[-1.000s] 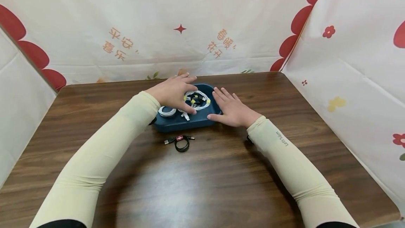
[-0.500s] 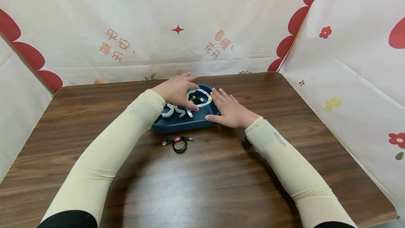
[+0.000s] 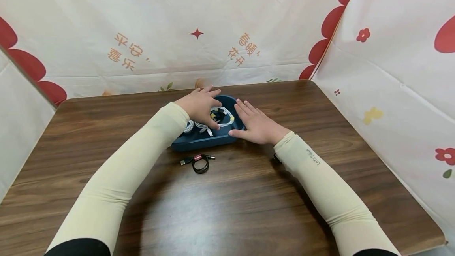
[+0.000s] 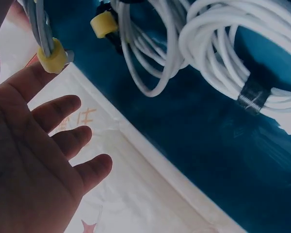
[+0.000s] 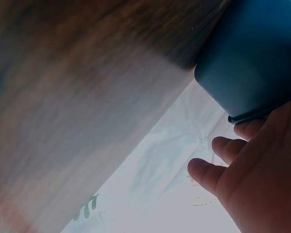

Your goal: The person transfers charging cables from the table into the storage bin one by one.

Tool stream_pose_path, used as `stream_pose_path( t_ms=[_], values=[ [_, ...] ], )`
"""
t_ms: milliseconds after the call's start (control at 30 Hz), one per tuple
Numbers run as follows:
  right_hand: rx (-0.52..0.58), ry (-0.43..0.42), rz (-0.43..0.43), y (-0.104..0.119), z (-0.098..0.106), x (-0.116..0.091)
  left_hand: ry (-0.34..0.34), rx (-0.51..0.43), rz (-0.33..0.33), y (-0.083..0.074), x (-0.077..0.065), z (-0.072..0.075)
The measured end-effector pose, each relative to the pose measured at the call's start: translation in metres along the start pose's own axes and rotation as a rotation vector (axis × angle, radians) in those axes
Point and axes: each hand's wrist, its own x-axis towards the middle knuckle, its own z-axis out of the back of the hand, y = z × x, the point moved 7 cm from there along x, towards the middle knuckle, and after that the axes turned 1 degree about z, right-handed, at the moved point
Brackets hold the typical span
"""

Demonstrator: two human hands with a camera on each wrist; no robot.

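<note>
A dark blue tray [image 3: 202,142] near the table's back edge has coiled cables in it. Over its left part is my left hand [image 3: 200,108], fingers spread and thumb apart. Beside that thumb lies a white cable coil [image 3: 231,118] with yellow ties. In the left wrist view, a yellow-tied cable [image 4: 52,57] overlaps the index finger; whether they touch I cannot tell. A white coil [image 4: 218,53] with a black tie appears there too. My right hand [image 3: 258,126] lies along the tray's right side, fingers extended at the rim. The right wrist view shows the tray's outer wall [image 5: 252,63].
A black USB cable [image 3: 201,164], coiled with a red tie, lies on the brown wooden table [image 3: 227,204] in front of the tray. White printed cloth [image 3: 170,19] hangs right behind the table and along its sides.
Relative to the tray, my left hand has shifted slightly to the right. The yellow-tied white coil has moved a little inside the tray. My right hand keeps its place at the rim.
</note>
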Motion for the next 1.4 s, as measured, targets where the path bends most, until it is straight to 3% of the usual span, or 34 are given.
stream_pose_path(
  t_ms=[1000, 1400],
  values=[
    [0.008, -0.010, 0.009, 0.001, -0.001, 0.002, 0.048, 0.118, -0.043, -0.021, 0.013, -0.019],
    [0.005, -0.011, 0.008, 0.000, -0.001, 0.000, 0.032, 0.113, -0.055, -0.020, 0.009, -0.016]
  ],
)
